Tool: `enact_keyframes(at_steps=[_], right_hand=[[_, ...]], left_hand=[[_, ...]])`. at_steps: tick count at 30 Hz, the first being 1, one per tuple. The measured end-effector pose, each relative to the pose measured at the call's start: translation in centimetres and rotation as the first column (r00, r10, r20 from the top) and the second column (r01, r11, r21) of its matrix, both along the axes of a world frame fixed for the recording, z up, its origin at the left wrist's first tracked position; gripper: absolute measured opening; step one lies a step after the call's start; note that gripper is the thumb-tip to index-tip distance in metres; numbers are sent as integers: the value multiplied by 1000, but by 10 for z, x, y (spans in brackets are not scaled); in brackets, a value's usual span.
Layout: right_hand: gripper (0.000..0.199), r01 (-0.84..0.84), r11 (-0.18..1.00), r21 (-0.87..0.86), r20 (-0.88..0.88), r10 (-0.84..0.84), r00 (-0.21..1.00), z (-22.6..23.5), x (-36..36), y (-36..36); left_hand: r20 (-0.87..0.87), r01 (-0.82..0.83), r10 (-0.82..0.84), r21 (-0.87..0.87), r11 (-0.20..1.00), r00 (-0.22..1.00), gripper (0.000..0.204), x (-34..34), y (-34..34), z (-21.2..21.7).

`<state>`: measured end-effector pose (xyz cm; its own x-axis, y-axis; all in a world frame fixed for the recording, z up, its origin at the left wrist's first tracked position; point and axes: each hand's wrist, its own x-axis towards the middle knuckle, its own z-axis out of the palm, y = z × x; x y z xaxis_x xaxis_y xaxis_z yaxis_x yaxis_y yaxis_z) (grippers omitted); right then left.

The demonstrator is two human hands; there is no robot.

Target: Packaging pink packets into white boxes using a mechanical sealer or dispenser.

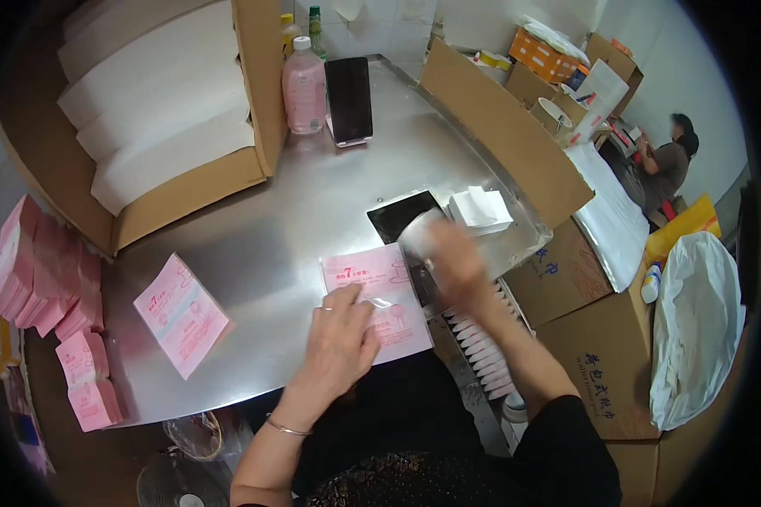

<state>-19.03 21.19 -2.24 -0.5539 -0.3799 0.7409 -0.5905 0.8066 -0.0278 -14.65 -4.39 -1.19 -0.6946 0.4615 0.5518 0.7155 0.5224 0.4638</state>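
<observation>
On the steel table a pink printed packet (pixel 397 325) with a glossy clear patch lies before me. My left hand (pixel 338 334) rests on its left part with the fingers stretched out, a ring on one of them. At the packet's upper right corner my right hand (pixel 457 262), smeared by motion, is closed on a pale whitish thing (pixel 418 234); its kind is too blurred to tell. Just beyond lies a black rectangle (pixel 402 213), with a stack of folded white tissues (pixel 480 209) at its right. Another pink packet (pixel 182 313) lies apart on the left.
Pink packets (pixel 83 367) are piled at the left edge. A cardboard box (pixel 190 198) holds white folded paper. Behind stand a pink bottle (pixel 304 89) and a phone (pixel 349 100) on a stand. White-tipped pieces (pixel 482 346) line up by my right forearm. A person (pixel 664 165) sits far right.
</observation>
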Motion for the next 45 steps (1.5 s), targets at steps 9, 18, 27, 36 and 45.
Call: enact_keyframes(at_steps=[9, 18, 27, 36, 45], right_hand=[[14, -133, 979, 152, 503, 39, 863, 21, 4, -105], [23, 680, 706, 195, 10, -695, 719, 14, -17, 37], [25, 647, 763, 0, 210, -632, 746, 18, -25, 78], [23, 582, 812, -41, 86, -578, 812, 16, -15, 86], [35, -277, 950, 140, 190, 249, 950, 11, 69, -80]], left_hand=[[-69, -305, 297, -194, 932, 952, 71, -3, 10, 4], [-13, -420, 442, -343, 840, 897, 56, -2, 1, 12], [-124, -340, 316, -344, 875, 940, 57, -7, -3, 22], [-34, -212, 211, -259, 942, 977, 38, -12, 6, 8], [96, -128, 151, -207, 970, 984, 72, -5, -17, 21]])
